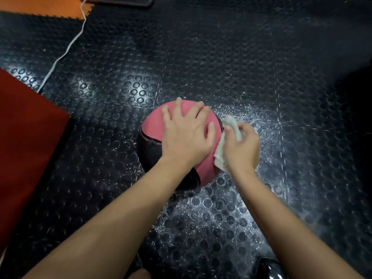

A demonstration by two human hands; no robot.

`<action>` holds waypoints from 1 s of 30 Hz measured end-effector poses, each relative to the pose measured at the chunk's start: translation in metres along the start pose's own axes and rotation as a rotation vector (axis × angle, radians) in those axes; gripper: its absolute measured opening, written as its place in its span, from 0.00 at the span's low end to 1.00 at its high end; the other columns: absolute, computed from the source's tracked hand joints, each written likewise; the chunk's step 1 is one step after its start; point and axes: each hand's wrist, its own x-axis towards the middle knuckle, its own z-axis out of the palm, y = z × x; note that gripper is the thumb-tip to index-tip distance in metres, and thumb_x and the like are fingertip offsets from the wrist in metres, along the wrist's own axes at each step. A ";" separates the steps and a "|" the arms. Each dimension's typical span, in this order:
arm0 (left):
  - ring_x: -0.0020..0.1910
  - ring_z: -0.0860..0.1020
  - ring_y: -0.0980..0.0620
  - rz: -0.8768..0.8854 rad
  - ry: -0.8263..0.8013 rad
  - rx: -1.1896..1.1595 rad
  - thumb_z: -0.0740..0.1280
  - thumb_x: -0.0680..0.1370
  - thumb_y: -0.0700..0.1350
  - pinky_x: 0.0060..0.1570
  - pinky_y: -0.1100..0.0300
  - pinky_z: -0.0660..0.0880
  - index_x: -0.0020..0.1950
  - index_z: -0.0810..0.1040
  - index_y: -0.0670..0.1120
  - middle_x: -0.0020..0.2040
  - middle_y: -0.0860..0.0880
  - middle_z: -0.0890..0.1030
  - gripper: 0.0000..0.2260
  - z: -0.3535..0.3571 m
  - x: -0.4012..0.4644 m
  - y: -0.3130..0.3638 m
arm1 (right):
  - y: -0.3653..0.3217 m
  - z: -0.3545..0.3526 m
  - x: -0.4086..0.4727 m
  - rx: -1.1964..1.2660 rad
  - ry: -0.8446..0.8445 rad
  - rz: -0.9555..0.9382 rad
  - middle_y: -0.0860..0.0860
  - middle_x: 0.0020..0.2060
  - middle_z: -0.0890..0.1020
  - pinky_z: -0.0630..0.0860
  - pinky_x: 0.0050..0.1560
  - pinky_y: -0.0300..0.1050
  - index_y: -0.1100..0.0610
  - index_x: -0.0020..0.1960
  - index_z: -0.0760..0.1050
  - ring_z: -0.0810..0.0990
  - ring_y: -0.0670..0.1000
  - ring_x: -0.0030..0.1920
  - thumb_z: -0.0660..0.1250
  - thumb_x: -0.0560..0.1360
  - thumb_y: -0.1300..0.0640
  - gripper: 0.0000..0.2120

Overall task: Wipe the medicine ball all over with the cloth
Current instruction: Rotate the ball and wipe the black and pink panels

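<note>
A dark red flat mat lies at the left on the black studded rubber floor, with a thin white cord trailing past its far corner. One round pink-and-black rubber medicine ball rests on the floor at centre. The left hand lies flat on top, fingers spread wide. Just right, the right hand grips one crumpled white cloth against the ball's right side, fingers curled round it.

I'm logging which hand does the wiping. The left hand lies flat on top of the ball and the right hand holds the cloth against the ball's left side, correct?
Not quite: the head view shows the right hand pressing the cloth against the ball's right side. The left hand does lie flat on top.
</note>
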 end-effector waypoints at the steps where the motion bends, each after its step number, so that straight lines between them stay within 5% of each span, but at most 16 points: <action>1: 0.72 0.65 0.37 0.005 -0.001 0.008 0.49 0.77 0.56 0.69 0.36 0.59 0.70 0.74 0.50 0.69 0.53 0.75 0.27 0.001 -0.002 -0.001 | -0.010 -0.001 -0.005 -0.032 0.018 -0.144 0.43 0.40 0.79 0.71 0.36 0.40 0.48 0.46 0.75 0.77 0.45 0.39 0.65 0.77 0.48 0.04; 4: 0.72 0.66 0.37 0.002 0.012 0.013 0.51 0.78 0.55 0.68 0.35 0.60 0.71 0.73 0.49 0.69 0.52 0.75 0.25 0.002 -0.010 -0.005 | -0.022 0.009 0.016 -0.046 -0.091 -0.255 0.43 0.40 0.80 0.72 0.39 0.42 0.47 0.46 0.77 0.77 0.45 0.40 0.65 0.76 0.48 0.04; 8: 0.72 0.66 0.40 -0.026 0.029 -0.010 0.54 0.78 0.55 0.68 0.35 0.61 0.70 0.74 0.50 0.69 0.53 0.74 0.23 0.001 -0.011 -0.012 | -0.001 0.010 0.052 0.162 -0.249 0.146 0.53 0.39 0.81 0.75 0.39 0.49 0.60 0.47 0.78 0.77 0.53 0.38 0.65 0.78 0.53 0.10; 12: 0.71 0.67 0.41 -0.038 0.069 -0.066 0.53 0.78 0.56 0.68 0.36 0.61 0.69 0.75 0.49 0.69 0.52 0.75 0.24 0.000 -0.018 -0.019 | 0.024 0.008 0.015 0.248 -0.215 0.430 0.54 0.41 0.79 0.77 0.29 0.41 0.54 0.48 0.71 0.77 0.50 0.33 0.57 0.81 0.51 0.09; 16: 0.77 0.57 0.44 -0.086 -0.014 -0.137 0.47 0.76 0.61 0.75 0.44 0.53 0.77 0.63 0.49 0.79 0.47 0.60 0.32 -0.008 -0.014 -0.042 | 0.038 0.012 -0.042 0.185 -0.132 0.311 0.51 0.45 0.78 0.79 0.32 0.41 0.51 0.52 0.68 0.79 0.48 0.37 0.55 0.81 0.47 0.09; 20: 0.76 0.60 0.46 -0.116 -0.031 -0.260 0.43 0.74 0.63 0.75 0.47 0.53 0.75 0.66 0.49 0.76 0.49 0.66 0.35 -0.014 -0.001 -0.065 | 0.019 0.017 -0.065 0.082 -0.044 0.029 0.42 0.53 0.72 0.74 0.32 0.33 0.48 0.56 0.72 0.76 0.42 0.42 0.59 0.77 0.48 0.10; 24: 0.74 0.63 0.46 -0.044 0.011 -0.229 0.47 0.78 0.61 0.74 0.46 0.56 0.73 0.70 0.49 0.73 0.50 0.70 0.30 -0.012 -0.009 -0.062 | -0.015 0.024 -0.009 -0.040 -0.073 -0.247 0.40 0.48 0.75 0.69 0.38 0.32 0.46 0.54 0.76 0.75 0.42 0.45 0.62 0.78 0.48 0.07; 27: 0.74 0.64 0.46 0.006 0.026 -0.196 0.48 0.78 0.59 0.73 0.46 0.57 0.72 0.71 0.48 0.72 0.50 0.72 0.29 -0.008 -0.011 -0.057 | -0.015 0.028 0.041 -0.028 -0.288 -0.113 0.44 0.39 0.77 0.68 0.34 0.37 0.51 0.47 0.76 0.74 0.43 0.37 0.61 0.79 0.50 0.07; 30: 0.73 0.66 0.46 -0.011 0.056 -0.177 0.49 0.78 0.58 0.72 0.44 0.59 0.71 0.73 0.48 0.70 0.50 0.73 0.27 -0.006 -0.012 -0.051 | 0.014 0.023 0.052 0.132 -0.460 0.262 0.51 0.34 0.77 0.72 0.27 0.39 0.56 0.43 0.74 0.74 0.48 0.32 0.60 0.81 0.51 0.12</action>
